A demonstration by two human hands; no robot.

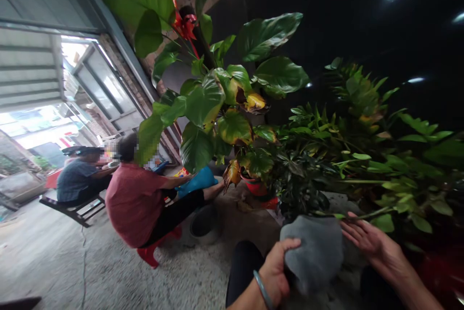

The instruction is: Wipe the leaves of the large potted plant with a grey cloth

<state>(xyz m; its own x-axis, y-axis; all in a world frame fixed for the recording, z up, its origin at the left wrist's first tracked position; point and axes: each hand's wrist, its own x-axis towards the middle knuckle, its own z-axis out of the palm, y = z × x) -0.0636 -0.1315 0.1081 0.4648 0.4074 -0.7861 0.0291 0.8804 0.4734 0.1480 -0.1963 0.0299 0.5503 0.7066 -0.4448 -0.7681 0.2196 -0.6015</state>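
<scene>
A grey, rounded piece that looks like a folded cloth (313,249) hangs between my hands at the lower right; its exact kind is hard to tell. My left hand (273,274), with a pale bangle on the wrist, grips it at the near left edge, thumb on top. At its right side is my right hand (373,242), palm turned up and fingers stretched out; whether they touch the grey piece is unclear. Leafy green stems (391,194) reach over the right fingers. Dark small-leaved foliage (300,184) stands just behind the grey piece.
A tall broad-leaved plant (205,100) with yellowing leaves rises from a red pot (253,185). To the left, a person in a red shirt (136,201) sits on a red stool (148,254), near a dark bucket (206,225). Another person (78,179) sits beyond.
</scene>
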